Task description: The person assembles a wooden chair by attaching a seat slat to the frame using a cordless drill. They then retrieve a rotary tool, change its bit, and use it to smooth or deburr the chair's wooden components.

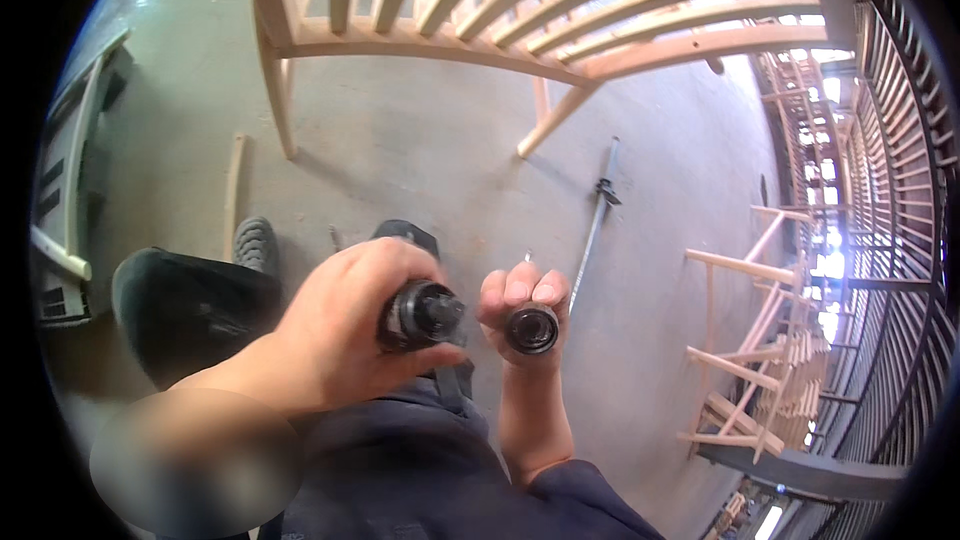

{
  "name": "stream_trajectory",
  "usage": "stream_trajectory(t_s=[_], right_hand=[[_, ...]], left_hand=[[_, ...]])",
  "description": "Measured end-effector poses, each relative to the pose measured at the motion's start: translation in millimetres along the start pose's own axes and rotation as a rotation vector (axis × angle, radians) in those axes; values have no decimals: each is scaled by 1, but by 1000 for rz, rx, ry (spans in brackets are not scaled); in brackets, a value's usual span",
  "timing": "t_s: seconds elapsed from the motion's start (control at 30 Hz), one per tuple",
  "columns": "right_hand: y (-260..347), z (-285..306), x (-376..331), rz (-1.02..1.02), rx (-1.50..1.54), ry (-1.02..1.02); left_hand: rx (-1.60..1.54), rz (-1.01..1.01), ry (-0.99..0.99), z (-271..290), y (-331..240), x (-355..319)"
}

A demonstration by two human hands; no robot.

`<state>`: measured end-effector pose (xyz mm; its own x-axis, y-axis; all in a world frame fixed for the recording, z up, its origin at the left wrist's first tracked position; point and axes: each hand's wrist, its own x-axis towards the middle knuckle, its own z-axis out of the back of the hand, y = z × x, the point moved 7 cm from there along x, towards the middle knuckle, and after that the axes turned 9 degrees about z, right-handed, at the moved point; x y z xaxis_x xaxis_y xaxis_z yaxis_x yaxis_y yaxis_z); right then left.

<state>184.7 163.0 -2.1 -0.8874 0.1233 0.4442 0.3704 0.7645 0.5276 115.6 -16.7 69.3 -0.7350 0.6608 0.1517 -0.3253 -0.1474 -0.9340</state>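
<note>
Furniture (420, 48) stands beyond both hands (338, 312) (519, 292); metal bar (593, 230) lies on floor (450, 165).

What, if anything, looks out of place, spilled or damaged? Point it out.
A metal bar with a dark fitting lies loose on the floor, right of the right hand, and a wooden strip lies near the shoe. Both look stray, though perhaps left deliberately. I see no clear spill or damage.

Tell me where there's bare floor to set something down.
Bare floor lies between the slatted wooden frame, the right hand and the metal bar; another patch runs from the bar to the smaller frames at right. It's crowded among those and beside the dark bars.
</note>
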Motion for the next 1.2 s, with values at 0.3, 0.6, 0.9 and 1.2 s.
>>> stream_trajectory(t_s=[0.3,0.6,0.9,1.2], right_hand=[[37,15,-23,-41,-220,-35],[36,24,-44,-70,-358,-163],[29,25,-38,-184,-406,-93],[26,16,-20,-313,-636,152]], left_hand=[[-181,374,497,-59,25,-17],[-273,481,636,-68,30,-14],[-192,564,713,-69,33,-13],[-108,595,749,-67,38,-18]])
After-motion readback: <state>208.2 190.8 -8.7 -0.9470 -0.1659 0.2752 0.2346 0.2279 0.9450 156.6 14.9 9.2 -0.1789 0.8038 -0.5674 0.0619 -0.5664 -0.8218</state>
